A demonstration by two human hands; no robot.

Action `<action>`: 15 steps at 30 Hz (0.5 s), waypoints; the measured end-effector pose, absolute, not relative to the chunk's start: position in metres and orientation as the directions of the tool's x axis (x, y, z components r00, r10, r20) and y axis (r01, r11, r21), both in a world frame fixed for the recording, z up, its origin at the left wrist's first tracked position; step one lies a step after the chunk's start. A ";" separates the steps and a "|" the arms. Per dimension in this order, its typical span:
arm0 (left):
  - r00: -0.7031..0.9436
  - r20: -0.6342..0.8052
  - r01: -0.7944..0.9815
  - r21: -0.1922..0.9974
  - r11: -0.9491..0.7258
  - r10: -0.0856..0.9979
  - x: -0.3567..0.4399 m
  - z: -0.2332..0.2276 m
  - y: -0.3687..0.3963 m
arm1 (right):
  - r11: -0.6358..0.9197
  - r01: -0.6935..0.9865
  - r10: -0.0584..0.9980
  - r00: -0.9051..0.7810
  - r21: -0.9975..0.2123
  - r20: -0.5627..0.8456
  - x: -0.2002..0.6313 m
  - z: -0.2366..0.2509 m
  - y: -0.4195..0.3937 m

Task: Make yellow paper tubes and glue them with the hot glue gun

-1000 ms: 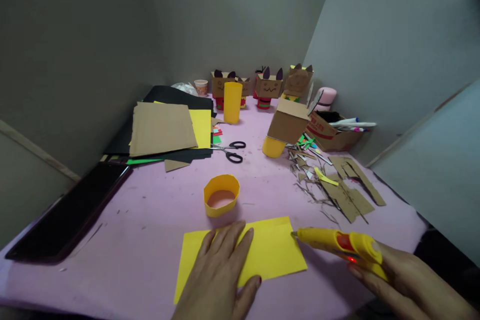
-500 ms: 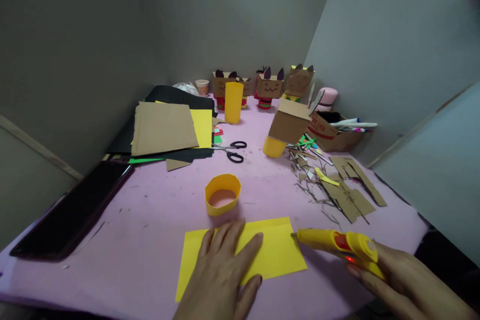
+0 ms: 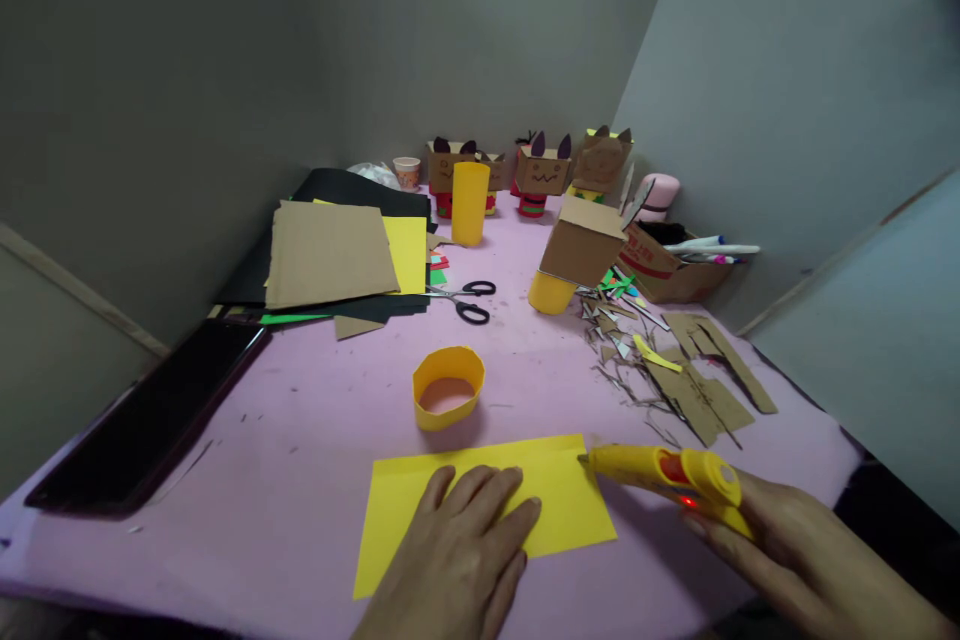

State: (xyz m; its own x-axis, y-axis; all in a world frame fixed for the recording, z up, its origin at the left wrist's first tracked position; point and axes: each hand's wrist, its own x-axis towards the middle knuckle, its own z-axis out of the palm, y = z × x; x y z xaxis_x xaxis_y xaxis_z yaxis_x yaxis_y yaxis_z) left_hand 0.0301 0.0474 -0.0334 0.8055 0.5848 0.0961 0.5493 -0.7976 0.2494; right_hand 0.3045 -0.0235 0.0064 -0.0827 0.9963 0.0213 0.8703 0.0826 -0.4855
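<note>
A yellow paper sheet (image 3: 570, 510) lies flat near the table's front edge, with a crease along its far side. My left hand (image 3: 465, 545) rests on it, palm down and fingers stretched out. In my right hand (image 3: 772, 540) is a yellow glue gun (image 3: 660, 470) with a red light glowing on its side. Its nozzle tip points left, at the sheet's far right corner; whether it touches the paper I cannot tell. Just beyond the sheet stands a ring of folded yellow paper (image 3: 448, 410).
Scissors (image 3: 469, 300) lie mid-table beside stacked cardboard (image 3: 330, 255) and black paper. A dark tablet-like slab (image 3: 142, 420) is at left. Cardboard scraps (image 3: 697, 390) and a box of pens (image 3: 675, 270) are at right. A yellow tube (image 3: 469, 205) and cardboard-headed figures (image 3: 541, 175) stand behind.
My left hand has slid slightly toward me and to the right on the sheet, its fingers now off the far crease. The glue gun has moved slightly left and away from me.
</note>
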 end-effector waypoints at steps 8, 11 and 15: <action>0.794 0.116 0.550 0.283 -0.786 0.597 0.031 -0.030 0.047 | 0.116 0.846 0.992 -0.123 -0.521 0.021 0.307 0.010 -0.025; 0.796 0.096 0.553 0.289 -0.782 0.598 0.030 -0.031 0.047 | 0.121 0.853 0.991 -0.131 -0.507 0.016 0.307 0.011 -0.029; 0.798 0.076 0.556 0.292 -0.778 0.599 0.029 -0.033 0.046 | 0.159 0.889 0.987 -0.151 -0.429 0.052 0.307 0.014 -0.035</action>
